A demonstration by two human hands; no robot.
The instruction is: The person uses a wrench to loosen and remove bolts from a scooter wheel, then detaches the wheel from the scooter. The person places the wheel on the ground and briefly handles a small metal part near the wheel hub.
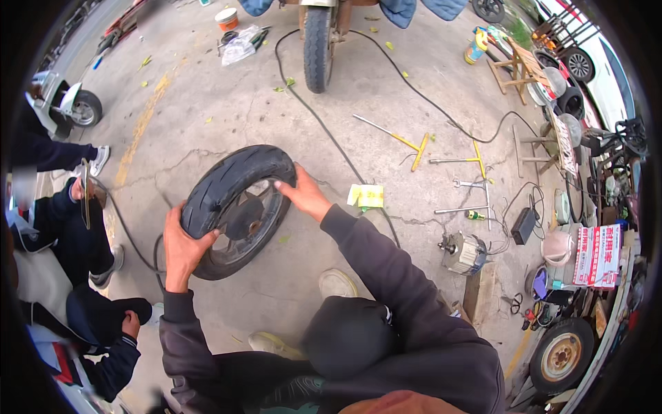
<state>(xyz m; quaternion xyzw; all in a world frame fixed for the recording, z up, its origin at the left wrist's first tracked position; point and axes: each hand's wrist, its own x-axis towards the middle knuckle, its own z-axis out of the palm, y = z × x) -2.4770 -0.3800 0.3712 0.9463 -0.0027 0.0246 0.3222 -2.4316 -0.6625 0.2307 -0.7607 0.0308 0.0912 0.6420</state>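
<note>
Both my hands grip a small black motor-scooter wheel [244, 219], its tyre fitted on a dark spoked rim. It is tilted above the concrete, in front of my shoes. My left hand [185, 243] clasps the tyre's near left side, thumb on the sidewall. Across the wheel, my right hand [303, 193] holds the tyre's right side, thumb pointing in toward the rim. The fingertips behind the tyre are hidden. To the right of my right hand lies a yellow packet [366, 196] on the ground.
A black hose [314, 114] crosses the ground. Yellow-handled T-wrenches [419, 148], a spanner [469, 184] and an electric motor [464, 254] lie at right. A vehicle's front wheel [318, 52] stands ahead. People sit at left, one hand [77, 188] holding a bent metal piece. A rusty-rimmed wheel [562, 355] leans at lower right.
</note>
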